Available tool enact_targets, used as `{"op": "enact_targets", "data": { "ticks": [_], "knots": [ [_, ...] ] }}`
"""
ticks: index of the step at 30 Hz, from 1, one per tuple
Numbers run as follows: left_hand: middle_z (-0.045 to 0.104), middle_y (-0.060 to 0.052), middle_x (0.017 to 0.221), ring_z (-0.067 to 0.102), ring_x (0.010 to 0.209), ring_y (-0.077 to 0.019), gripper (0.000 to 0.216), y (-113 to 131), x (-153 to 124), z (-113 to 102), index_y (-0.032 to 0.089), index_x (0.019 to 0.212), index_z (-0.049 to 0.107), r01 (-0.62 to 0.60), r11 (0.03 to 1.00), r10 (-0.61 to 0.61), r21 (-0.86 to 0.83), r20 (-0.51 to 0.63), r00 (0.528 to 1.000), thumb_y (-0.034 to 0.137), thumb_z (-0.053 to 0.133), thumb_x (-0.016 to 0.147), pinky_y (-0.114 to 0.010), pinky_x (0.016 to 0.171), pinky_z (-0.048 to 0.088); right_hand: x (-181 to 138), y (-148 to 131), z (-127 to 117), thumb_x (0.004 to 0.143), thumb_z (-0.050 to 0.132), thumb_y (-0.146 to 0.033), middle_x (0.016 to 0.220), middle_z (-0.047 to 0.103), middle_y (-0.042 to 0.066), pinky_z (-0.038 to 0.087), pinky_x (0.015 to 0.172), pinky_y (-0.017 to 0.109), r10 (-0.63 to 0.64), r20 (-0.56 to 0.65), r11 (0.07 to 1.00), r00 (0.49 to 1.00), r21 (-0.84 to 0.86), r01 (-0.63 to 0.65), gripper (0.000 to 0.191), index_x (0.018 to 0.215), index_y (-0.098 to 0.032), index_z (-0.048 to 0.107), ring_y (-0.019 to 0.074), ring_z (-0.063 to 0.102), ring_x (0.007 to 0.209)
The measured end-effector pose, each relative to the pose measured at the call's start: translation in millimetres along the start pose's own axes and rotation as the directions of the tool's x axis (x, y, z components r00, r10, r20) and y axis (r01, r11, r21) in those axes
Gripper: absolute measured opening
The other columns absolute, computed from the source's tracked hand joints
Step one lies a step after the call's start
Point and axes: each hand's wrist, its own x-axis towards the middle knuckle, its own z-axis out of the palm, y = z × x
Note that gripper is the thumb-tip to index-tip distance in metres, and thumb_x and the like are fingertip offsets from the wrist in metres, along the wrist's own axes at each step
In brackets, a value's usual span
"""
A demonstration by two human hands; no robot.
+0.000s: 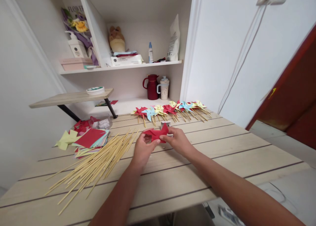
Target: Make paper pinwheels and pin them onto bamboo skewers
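Both my hands hold a folded red paper pinwheel (156, 133) just above the wooden table (222, 160). My left hand (143, 149) pinches its left side with fingers closed. My right hand (178, 141) grips its right side, thumb on top. A small pale object (164, 123) lies on the table just behind the paper. A bundle of bamboo sticks (98, 160) lies to the left of my left hand. A row of finished pinwheels (170, 110) in red, blue and yellow lies along the table's far edge.
A stack of coloured paper squares (90, 138) sits at the left, with yellow cut pieces (66, 138) beside it. A red jug (152, 86) and a white cup (164, 87) stand on the lower shelf. A small side shelf (71, 97) juts out on the left.
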Motion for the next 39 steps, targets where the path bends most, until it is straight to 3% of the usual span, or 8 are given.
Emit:
{"op": "enact_targets", "data": {
  "ticks": [3,8,15,23,39],
  "knots": [
    [0.072,-0.011,0.106,0.067,0.097,-0.0231,0.05,2,0,-3,0.021,0.108,0.07,0.005,1.0,-0.005,0.031,-0.005,1.0,0.023,0.085,0.061,-0.033,0.084,0.051,0,-1,-1,0.075,0.064,-0.032,0.081,0.074,0.005,0.049,0.073,0.032,0.01,-0.019,1.0,1.0,0.001,-0.01,0.016,0.077,-0.018,0.072,0.0243,0.066,0.081],
    [0.067,-0.011,0.107,0.066,0.089,-0.0203,0.025,2,1,-6,0.017,0.086,0.074,-0.029,0.989,0.033,0.142,-0.026,0.999,0.027,0.082,0.064,-0.028,0.075,0.051,0,-1,-1,0.075,0.065,-0.034,0.081,0.075,0.005,0.049,0.072,0.033,0.023,-0.029,1.0,0.999,0.015,-0.023,0.018,0.078,-0.018,0.073,0.0243,0.066,0.079],
    [0.069,-0.006,0.08,0.06,0.067,-0.0159,0.026,7,-4,-3,0.017,0.077,0.075,0.019,0.987,-0.013,0.162,-0.038,0.999,0.034,0.084,0.06,-0.026,0.061,0.046,0,-2,-1,0.076,0.065,-0.034,0.087,0.076,0.006,0.05,0.077,0.036,0.009,-0.029,1.0,1.0,0.02,-0.009,0.018,0.082,-0.018,0.074,0.0262,0.067,0.085],
    [0.067,-0.002,0.066,0.056,0.058,-0.014,0.019,7,-3,1,0.017,0.069,0.073,0.008,0.983,0.006,0.181,-0.074,0.997,0.03,0.082,0.061,-0.025,0.054,0.042,-2,-4,0,0.076,0.065,-0.033,0.088,0.076,0.007,0.051,0.073,0.034,0.012,-0.016,0.999,1.0,0.039,-0.011,0.019,0.083,-0.019,0.075,0.0264,0.067,0.086],
    [0.075,-0.009,0.082,0.067,0.074,-0.0203,0.018,0,2,0,0.016,0.076,0.077,-0.044,0.979,0.061,0.2,-0.083,0.995,0.029,0.079,0.064,-0.03,0.07,0.05,-3,-4,3,0.076,0.066,-0.033,0.09,0.076,0.007,0.053,0.073,0.035,-0.004,-0.011,0.997,1.0,0.074,0.004,0.02,0.083,-0.018,0.076,0.0265,0.068,0.087]
  ]
}}
